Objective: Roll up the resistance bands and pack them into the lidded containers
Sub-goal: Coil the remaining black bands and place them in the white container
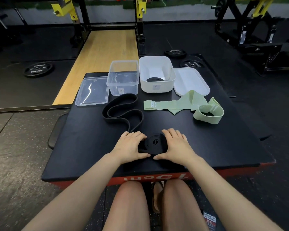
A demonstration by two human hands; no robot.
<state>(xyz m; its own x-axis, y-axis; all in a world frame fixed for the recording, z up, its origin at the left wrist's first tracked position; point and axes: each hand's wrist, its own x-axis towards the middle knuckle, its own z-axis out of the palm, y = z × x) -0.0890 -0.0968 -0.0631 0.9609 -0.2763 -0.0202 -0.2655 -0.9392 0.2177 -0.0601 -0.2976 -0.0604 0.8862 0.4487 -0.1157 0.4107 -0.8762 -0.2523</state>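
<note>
- The black band (123, 112) is flat, matte rubber; its near end is wound into a tight coil (154, 144) lying at the front of the padded black surface (207, 139), the loose remainder snaking back in loops toward the containers.
- The left hand (129, 145) and right hand (176, 144) cup the coil from either side, fingers curled over its rim and thumbs meeting at its near edge.
- A soft pale green fabric band (183, 105) lies rumpled and partly looped, right of the black loops.
- At the back stand a clear plastic box (123, 77) and an opaque white box (157, 75) holding a dark rolled band (155, 80); the clear lid (92, 90) lies left, the white lid (191, 81) right.
- Around are speckled rubber floor, weight plates (38, 69) and a yellow-and-black rack (107, 14).
</note>
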